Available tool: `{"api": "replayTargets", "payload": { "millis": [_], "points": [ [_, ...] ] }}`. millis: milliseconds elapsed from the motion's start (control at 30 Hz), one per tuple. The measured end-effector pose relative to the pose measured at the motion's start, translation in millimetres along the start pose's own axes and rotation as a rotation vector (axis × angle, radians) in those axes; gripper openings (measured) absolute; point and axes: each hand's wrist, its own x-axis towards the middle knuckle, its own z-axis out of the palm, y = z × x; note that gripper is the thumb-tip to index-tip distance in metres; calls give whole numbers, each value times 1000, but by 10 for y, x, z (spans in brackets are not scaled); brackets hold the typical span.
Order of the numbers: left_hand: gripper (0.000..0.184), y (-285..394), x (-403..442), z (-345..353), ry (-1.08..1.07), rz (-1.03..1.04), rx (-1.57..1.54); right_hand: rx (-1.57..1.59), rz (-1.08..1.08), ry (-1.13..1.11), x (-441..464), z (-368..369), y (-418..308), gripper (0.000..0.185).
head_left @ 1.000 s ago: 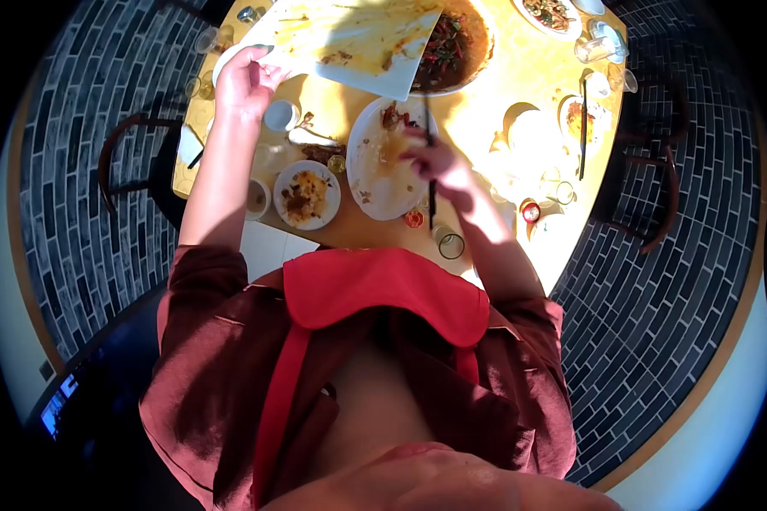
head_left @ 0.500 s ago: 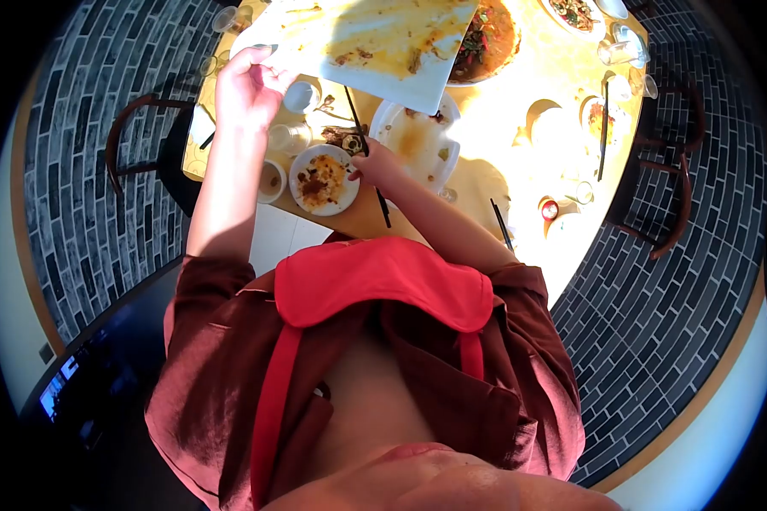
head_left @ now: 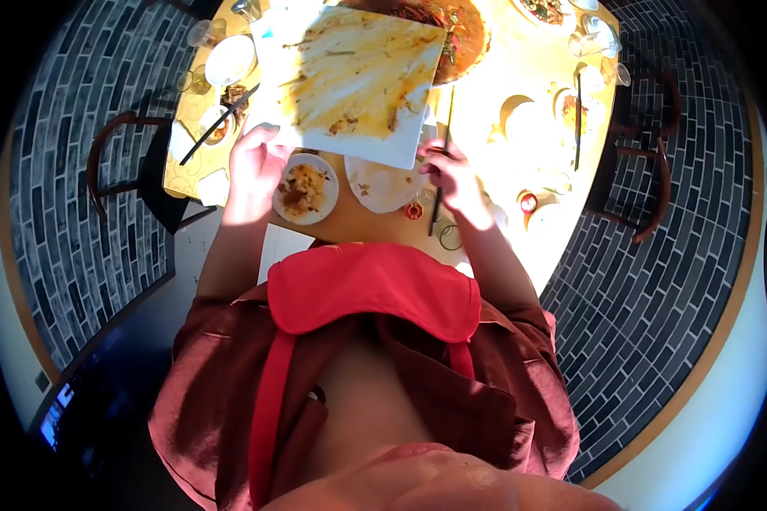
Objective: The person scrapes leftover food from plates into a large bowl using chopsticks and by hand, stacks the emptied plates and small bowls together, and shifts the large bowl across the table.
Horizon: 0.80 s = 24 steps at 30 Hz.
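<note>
A large square white plate (head_left: 358,81), smeared with orange sauce, is held tilted above the table. My left hand (head_left: 258,162) is closed on its near left edge, the thumb on top. Close to the plate's near right corner, my right hand (head_left: 452,175) is closed around dark chopsticks (head_left: 436,213) that point away from me. Below the square plate lie a round white plate (head_left: 305,189) with food scraps and a stained white dish (head_left: 385,186), partly covered. A small red object (head_left: 413,210) rests beside that dish.
A bowl of red-orange food (head_left: 469,43) stands behind the square plate. On the left are a white bowl (head_left: 230,60) and chopsticks over a small bowl (head_left: 217,128). Glasses (head_left: 595,43) stand at the right. Wooden chairs (head_left: 115,162) flank the table (head_left: 183,175).
The square plate has come lower and nearer to me. My right hand has moved right, away from the round plate, with the chopsticks still in it.
</note>
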Motion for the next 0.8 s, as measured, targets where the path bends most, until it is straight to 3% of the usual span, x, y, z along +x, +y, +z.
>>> {"api": "replayTargets", "payload": {
  "millis": [100,167,267,367,467,500,533,600,800],
  "points": [
    [50,-203,-63,-326,-9,5,28,-255,4,181,-249,-348,-83,16],
    [52,-332,-117,-484,-17,13,89,-309,-22,153,-376,-517,41,14],
    [47,-420,-315,-291,56,39,189,-714,-150,110,-487,-466,102,13],
    [41,-362,-345,-782,-49,4,149,-1236,-482,141,-498,-491,69,15],
    [33,-270,-402,-1101,-494,201,282,-1513,-353,14,-524,-338,48,24],
    [30,-258,-442,-998,-365,172,227,-1592,-341,-40,-531,-226,53,26],
    [27,-235,-518,-788,-238,145,171,-1727,-166,-115,-539,-83,46,33],
    [22,-242,-621,-478,-24,152,119,-1865,-204,-128,-435,-101,250,33],
    [26,-259,-604,-1233,-403,67,149,-2020,-348,-37,-327,-261,277,23]
  ]
}}
